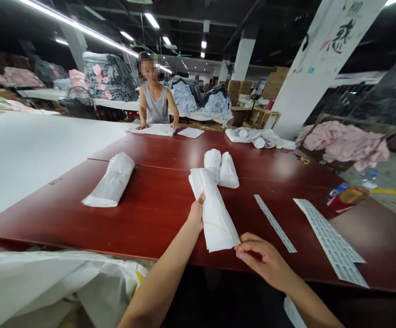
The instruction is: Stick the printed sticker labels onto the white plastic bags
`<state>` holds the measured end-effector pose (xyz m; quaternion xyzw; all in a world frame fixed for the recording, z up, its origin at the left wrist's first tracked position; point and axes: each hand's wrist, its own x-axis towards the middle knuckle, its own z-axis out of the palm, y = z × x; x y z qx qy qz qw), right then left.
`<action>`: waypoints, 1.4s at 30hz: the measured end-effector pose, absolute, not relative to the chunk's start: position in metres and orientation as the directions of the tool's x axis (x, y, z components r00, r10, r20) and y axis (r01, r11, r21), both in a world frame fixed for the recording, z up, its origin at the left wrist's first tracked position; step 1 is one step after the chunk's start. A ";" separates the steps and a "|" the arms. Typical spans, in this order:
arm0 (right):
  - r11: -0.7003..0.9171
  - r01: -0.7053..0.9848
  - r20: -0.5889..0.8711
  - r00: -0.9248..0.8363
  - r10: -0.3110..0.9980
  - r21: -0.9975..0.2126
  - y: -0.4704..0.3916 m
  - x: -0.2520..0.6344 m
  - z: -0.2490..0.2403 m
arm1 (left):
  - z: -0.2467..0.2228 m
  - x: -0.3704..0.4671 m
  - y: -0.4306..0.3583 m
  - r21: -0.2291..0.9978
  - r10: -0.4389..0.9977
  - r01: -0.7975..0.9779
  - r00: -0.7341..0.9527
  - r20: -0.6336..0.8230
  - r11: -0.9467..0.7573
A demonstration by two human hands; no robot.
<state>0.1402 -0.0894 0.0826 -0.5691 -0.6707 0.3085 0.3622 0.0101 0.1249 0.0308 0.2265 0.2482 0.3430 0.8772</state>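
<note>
My left hand [196, 215] grips the left side of a rolled white bundle [216, 218], which lies slanted over the front of the dark red table [156, 228]. A thin yellowish band crosses the bundle's lower part. The fingers of my right hand [259, 257] pinch at the bundle's lower right corner. Just beyond the bundle lie two more white rolls [212, 163], side by side. Another white roll [110, 182] rests on the table at the left. A narrow strip of printed labels [275, 223] and a wider label sheet [331, 241] lie to the right.
Across the table a person [156, 102] rests both hands on flat white sheets [155, 129]. Clear plastic bags [261, 137] and scissors [302, 159] lie toward the back right. White fabric [54, 287] hangs at the lower left. A pillar [307, 82] stands behind.
</note>
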 end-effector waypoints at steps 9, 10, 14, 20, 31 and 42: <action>-0.325 0.820 0.018 0.377 0.926 -0.471 -0.093 0.326 0.094 | 0.026 -0.001 0.145 0.690 0.746 -0.386 0.571 -0.344 0.613; -0.415 0.830 0.001 0.448 0.894 -0.373 -0.077 0.360 0.090 | 0.027 -0.001 0.143 0.708 0.735 -0.356 0.589 -0.336 0.609; -0.508 0.855 0.046 0.514 0.856 -0.105 -0.028 0.436 0.069 | 0.032 0.003 0.133 0.798 0.711 -0.241 0.637 -0.299 0.552; -0.272 0.956 0.171 0.288 0.942 -0.111 -0.026 0.395 0.010 | 0.047 0.015 0.141 0.921 0.633 0.067 0.707 -0.315 0.384; -0.304 0.911 0.316 0.386 0.867 -0.277 -0.021 0.372 -0.009 | 0.071 0.069 0.102 0.922 0.793 0.339 0.606 -0.063 -0.186; -0.113 0.447 -0.098 0.057 0.994 -0.888 0.018 0.294 0.033 | 0.062 0.026 0.007 0.346 0.626 0.560 0.771 0.115 -0.753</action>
